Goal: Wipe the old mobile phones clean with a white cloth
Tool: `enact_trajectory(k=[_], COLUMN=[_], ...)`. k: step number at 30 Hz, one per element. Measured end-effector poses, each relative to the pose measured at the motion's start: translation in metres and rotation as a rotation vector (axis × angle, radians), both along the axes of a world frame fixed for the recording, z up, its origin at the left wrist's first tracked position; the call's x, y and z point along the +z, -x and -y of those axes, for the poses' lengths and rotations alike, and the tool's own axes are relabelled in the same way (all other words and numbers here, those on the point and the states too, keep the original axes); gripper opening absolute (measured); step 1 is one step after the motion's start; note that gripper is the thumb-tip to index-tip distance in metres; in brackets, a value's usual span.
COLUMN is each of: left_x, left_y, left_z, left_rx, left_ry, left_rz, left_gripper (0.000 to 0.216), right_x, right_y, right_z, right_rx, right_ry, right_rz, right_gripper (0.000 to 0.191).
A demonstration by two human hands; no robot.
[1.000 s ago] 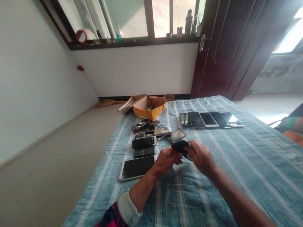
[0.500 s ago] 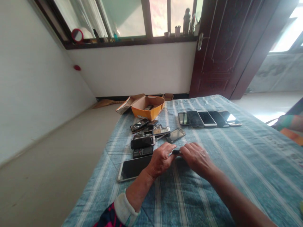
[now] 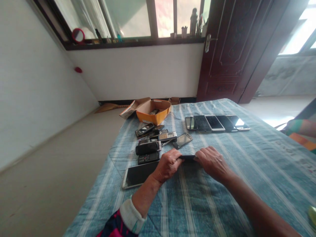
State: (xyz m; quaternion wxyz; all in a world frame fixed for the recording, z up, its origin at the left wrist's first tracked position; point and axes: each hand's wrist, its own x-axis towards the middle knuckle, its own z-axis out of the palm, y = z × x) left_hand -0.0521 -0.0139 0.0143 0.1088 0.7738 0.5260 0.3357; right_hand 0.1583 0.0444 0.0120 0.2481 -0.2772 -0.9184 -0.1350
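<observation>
Between my two hands is a thin black phone (image 3: 188, 157), seen nearly edge-on just above the cloth. My left hand (image 3: 169, 164) pinches its left end, and my right hand (image 3: 211, 163) grips the right end; both are closed. Left of my left hand lies a large white-framed tablet-like device (image 3: 138, 175), partly hidden by that hand. Beyond it is a loose pile of older phones, including a black keypad phone (image 3: 148, 158), a dark phone (image 3: 147, 148) and a silver keypad phone (image 3: 168, 136). A grey touchscreen phone (image 3: 182, 140) lies just past my hands.
An open orange cardboard box (image 3: 154, 118) with a phone inside stands at the far left of the cloth-covered table (image 3: 222, 204). At the back right, several smartphones lie in a row, among them a white one (image 3: 215, 123). Another person's arm (image 3: 300, 126) shows at the right edge.
My right hand has shifted right along the phone, so more of its black edge shows between my hands. My left hand's fingers have closed on its left end.
</observation>
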Motion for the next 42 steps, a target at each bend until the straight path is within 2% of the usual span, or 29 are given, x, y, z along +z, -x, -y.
enact_trajectory(k=[9, 14, 18, 21, 24, 28, 32, 36, 42], left_x=[-0.001, -0.003, -0.002, 0.0, 0.001, 0.001, 0.001, 0.0, 0.0], left_y=[-0.001, 0.0, 0.0, 0.0, -0.001, -0.001, 0.0, 0.0, 0.0], left_z=[0.0, 0.0, 0.0, 0.0, -0.002, -0.002, -0.002, -0.003, -0.003], left_rx=[-0.022, -0.036, -0.02, -0.009, -0.009, -0.015, -0.02, -0.009, 0.001], left_ry=[-0.007, -0.002, 0.001, -0.001, 0.005, 0.012, 0.014, 0.013, 0.018], left_rz=[0.055, 0.053, 0.057, 0.068, 0.069, 0.088, 0.122, 0.103, 0.103], left_gripper=[0.017, 0.013, 0.013, 0.012, 0.012, 0.013, 0.016, 0.015, 0.012], right_x=[-0.001, -0.002, -0.003, -0.003, -0.003, -0.002, -0.002, -0.002, -0.003], right_y=[0.047, 0.027, 0.002, -0.004, 0.007, 0.04, 0.055, 0.039, 0.004], right_z=[0.012, 0.005, -0.005, -0.007, -0.002, 0.007, 0.009, 0.002, -0.013], right_rx=[0.013, 0.059, 0.037, 0.012, -0.024, -0.039, -0.012, 0.038, 0.007], right_ry=[0.009, -0.044, -0.056, -0.058, -0.038, 0.014, -0.017, -0.041, -0.048], right_rz=[-0.041, -0.053, -0.034, -0.028, -0.042, -0.066, -0.096, -0.081, -0.059], right_gripper=[0.027, 0.033, 0.034, 0.033, 0.033, 0.031, 0.033, 0.033, 0.034])
